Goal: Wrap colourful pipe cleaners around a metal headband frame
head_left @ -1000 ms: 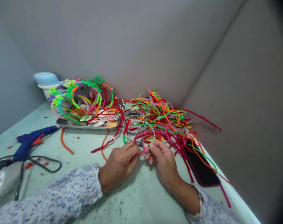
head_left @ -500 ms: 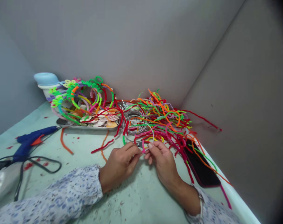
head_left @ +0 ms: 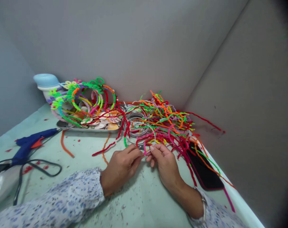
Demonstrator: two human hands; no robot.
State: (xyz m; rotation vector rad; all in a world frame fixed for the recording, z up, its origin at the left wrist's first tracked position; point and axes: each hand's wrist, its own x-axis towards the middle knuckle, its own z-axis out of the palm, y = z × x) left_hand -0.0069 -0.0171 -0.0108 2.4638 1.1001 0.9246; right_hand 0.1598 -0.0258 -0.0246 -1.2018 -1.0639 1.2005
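A green-covered table was seen below all. At the far right, tangled pipe cleaners were heaped; at the far left, wrapped rings were propped over a tray of shells. In the near middle, a thin wire ring and a pink strip were pinched between the fingertips of the left hand and right hand.
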